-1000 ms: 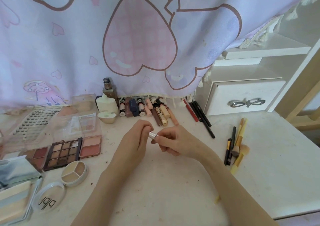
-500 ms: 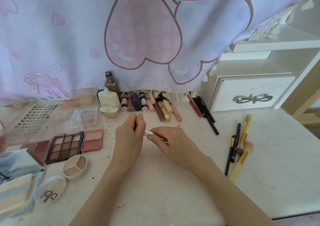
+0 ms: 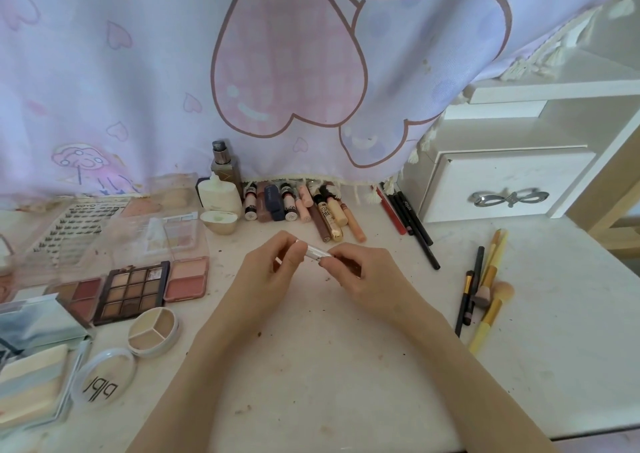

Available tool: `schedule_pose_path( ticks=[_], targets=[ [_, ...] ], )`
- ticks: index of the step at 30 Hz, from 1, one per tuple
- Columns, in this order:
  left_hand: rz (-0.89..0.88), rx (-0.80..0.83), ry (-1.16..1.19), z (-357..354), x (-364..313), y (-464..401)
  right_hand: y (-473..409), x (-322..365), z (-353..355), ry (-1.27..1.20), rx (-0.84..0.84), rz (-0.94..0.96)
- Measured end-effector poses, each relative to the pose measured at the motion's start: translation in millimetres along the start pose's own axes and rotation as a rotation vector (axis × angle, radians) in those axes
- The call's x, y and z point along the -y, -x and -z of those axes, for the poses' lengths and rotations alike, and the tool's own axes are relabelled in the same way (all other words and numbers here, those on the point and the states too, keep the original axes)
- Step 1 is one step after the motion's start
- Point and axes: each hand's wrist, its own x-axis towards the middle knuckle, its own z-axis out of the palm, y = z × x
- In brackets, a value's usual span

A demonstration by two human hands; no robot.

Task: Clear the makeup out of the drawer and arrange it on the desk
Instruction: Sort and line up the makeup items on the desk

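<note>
While both hands pinch one slim clear tube point(image 3: 317, 252) above the desk point(image 3: 346, 366), left hand point(image 3: 268, 276) at one end, right hand point(image 3: 360, 276) at the other, sorting is under way. Next, probably lay it among the lip tubes point(image 3: 304, 206) just beyond the fingers.

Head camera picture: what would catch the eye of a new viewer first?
Two bare hands, left hand and right hand, hold a small silver-and-clear tube above the middle of the white desk. Behind hangs a lilac curtain with a big pink heart; open brown eyeshadow palettes lie at left.
</note>
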Motion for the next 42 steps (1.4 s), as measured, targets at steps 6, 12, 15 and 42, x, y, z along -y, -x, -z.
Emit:
schedule_pose_path(
  ticks=[6, 12, 15, 42],
  targets=[
    [-0.021, 0.058, 0.219, 2.1, -5.6, -0.6, 1.3, -2.0, -0.4, 0.053, 0.06, 0.017],
    [0.009, 0.053, 0.22, -0.3, -2.3, 1.1, 1.6, -3.6, -1.3, 0.062, 0.03, 0.023],
    [0.028, 0.072, 0.126, -0.6, 0.1, 0.4, 2.3, -4.9, -1.2, 0.131, 0.017, 0.046],
    [0.2, -0.241, 0.006, 0.5, -0.2, -2.2, 4.2, 2.0, -5.0, 0.081, 0.089, 0.013]
  ],
)
